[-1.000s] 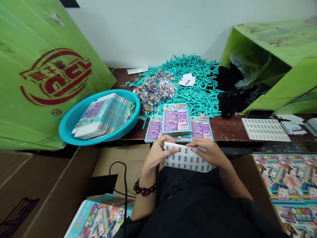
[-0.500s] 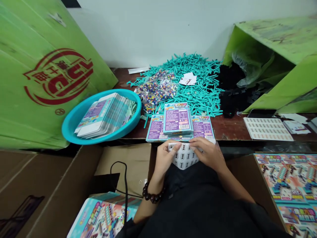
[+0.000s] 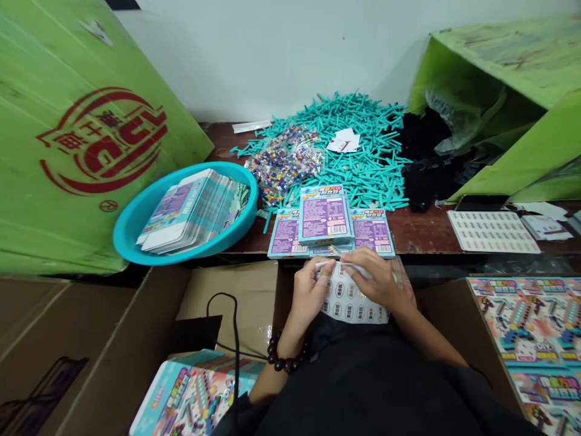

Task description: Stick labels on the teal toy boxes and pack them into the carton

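Observation:
A white sheet of oval stickers [image 3: 349, 297] with dark print hangs between my two hands, over my lap. Its upper left edge is pinched by my left hand [image 3: 311, 287], thumb on top. My right hand [image 3: 373, 275] grips the upper right edge with bent fingers, close to the left fingertips. Just beyond the fingertips lies a small stack of boxes [image 3: 323, 215] with purple backs, at the table's front edge. Part of the sheet is hidden under my right hand.
Behind the boxes spreads a heap of turquoise plastic sticks [image 3: 363, 163] with bags of coloured beads [image 3: 288, 160]. A blue basin [image 3: 181, 257] of flat cartons stands left. Green boxes [image 3: 494, 72] flank the table. Another sticker sheet [image 3: 492, 231] lies right. Cartons of printed boxes [image 3: 535, 327] stand below.
The sticker sheet has shifted in my hands; its lower edge now hangs straight and wide instead of coming to a point. My hands have moved slightly closer together.

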